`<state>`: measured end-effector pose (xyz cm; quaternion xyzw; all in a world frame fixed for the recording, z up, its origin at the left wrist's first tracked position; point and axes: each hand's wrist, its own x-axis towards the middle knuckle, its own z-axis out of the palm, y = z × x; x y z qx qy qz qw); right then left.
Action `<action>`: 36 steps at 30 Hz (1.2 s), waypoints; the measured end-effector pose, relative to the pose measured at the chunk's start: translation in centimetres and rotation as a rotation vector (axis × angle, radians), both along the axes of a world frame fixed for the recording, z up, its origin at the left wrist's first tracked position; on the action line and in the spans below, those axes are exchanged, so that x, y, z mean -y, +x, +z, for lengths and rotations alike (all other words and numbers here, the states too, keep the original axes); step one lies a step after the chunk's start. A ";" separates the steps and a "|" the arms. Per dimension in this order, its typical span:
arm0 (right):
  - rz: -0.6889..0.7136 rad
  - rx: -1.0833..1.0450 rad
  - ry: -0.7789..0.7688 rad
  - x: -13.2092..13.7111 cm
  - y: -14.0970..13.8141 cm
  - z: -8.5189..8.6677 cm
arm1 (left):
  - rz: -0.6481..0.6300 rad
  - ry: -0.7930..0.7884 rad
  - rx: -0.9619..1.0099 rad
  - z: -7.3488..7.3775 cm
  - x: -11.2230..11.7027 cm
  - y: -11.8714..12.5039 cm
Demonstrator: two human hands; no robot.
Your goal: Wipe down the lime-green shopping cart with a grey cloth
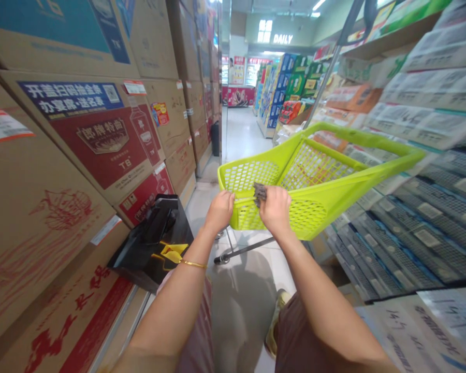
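Note:
A lime-green plastic shopping cart [314, 199] stands in the aisle in front of me, its basket walls full of small holes. My left hand [220, 210] is closed on the near left corner of the basket's rim. On the same rim, further right, lies my right hand [276, 209], its fingers curled round a crumpled dark grey cloth [260, 194]. The cloth touches the rim and sticks out on the left of that hand. Part of it is hidden by the fingers. Inside, the basket shows a slanted green lattice panel [318, 163].
Stacked cardboard cartons [101, 134] wall the left side, with a black bag [155, 238] against them. Packed goods [423, 207] fill the right side. A metal pole [324, 85] rises behind the cart. One cart wheel [222, 258] is near my feet; colourful boxes [285, 85] stand farther off.

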<state>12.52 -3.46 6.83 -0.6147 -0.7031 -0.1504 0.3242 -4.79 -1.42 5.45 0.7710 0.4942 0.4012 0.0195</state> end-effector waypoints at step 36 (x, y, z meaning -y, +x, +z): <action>-0.001 -0.002 -0.071 -0.9 2.3 1.3 | 0.194 0.220 -0.106 0.1 1.4 2.7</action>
